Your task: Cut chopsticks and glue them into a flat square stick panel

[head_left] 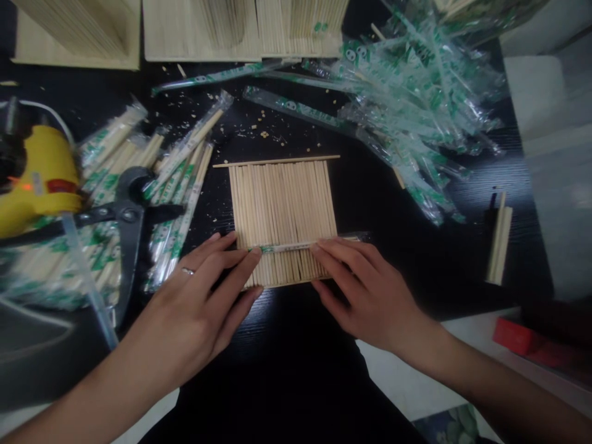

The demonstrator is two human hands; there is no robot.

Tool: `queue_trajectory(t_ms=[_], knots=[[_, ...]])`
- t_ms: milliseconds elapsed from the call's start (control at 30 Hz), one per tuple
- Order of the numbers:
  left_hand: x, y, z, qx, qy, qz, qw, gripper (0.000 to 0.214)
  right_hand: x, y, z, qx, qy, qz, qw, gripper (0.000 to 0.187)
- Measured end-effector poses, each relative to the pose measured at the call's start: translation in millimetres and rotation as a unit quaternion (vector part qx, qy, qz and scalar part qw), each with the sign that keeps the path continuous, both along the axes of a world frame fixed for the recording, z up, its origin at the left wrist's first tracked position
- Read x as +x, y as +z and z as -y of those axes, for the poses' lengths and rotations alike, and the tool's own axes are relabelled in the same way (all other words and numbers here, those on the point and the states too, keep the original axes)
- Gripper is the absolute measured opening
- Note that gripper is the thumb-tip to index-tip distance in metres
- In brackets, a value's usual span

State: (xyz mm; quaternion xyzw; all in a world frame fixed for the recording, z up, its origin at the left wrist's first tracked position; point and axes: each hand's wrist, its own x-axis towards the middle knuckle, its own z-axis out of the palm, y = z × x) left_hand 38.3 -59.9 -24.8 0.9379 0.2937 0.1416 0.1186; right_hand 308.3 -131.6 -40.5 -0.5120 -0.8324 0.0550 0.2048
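A flat panel of wooden chopsticks (282, 203) laid side by side lies on the black table (370, 203), with a single stick across its far edge. A wrapped chopstick (289, 247) lies crosswise over the panel near its front edge. My left hand (203, 296), with a ring on one finger, presses its fingertips on the left end of that wrapped chopstick. My right hand (365, 290) presses its fingertips on the right end. Both hands have their fingers stretched out flat.
A yellow glue gun (37, 179) and black pliers (124, 216) lie at the left on a heap of wrapped chopsticks (152, 172). Empty clear wrappers (416, 92) pile at the back right. Finished wooden panels (231, 28) stand at the back. A few loose sticks (498, 237) lie right.
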Motion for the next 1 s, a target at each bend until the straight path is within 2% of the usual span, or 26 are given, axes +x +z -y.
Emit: queue_trajectory(t_ms=[167,367,667,1000], knots=[[-0.2,-2.7,2.1,0.005,0.003,0.003,1.0,0.041,-0.7,0.0,-0.2,-0.004,0.003,0.003,1.0,0.041],[-1.3,-5.9,4.5,-0.005,0.008,-0.003,1.0,0.051,-1.0,0.0,0.5,-0.006,-0.002,0.009,1.0,0.041],[-2.2,-6.4,5.7,-0.021,0.008,0.006,1.0,0.048,-2.9,0.7,1.7,-0.001,0.0,0.027,1.0,0.038],[0.1,-7.8,7.8,-0.006,0.014,0.012,1.0,0.044,-3.9,-1.1,4.0,0.003,0.0,0.018,1.0,0.037]])
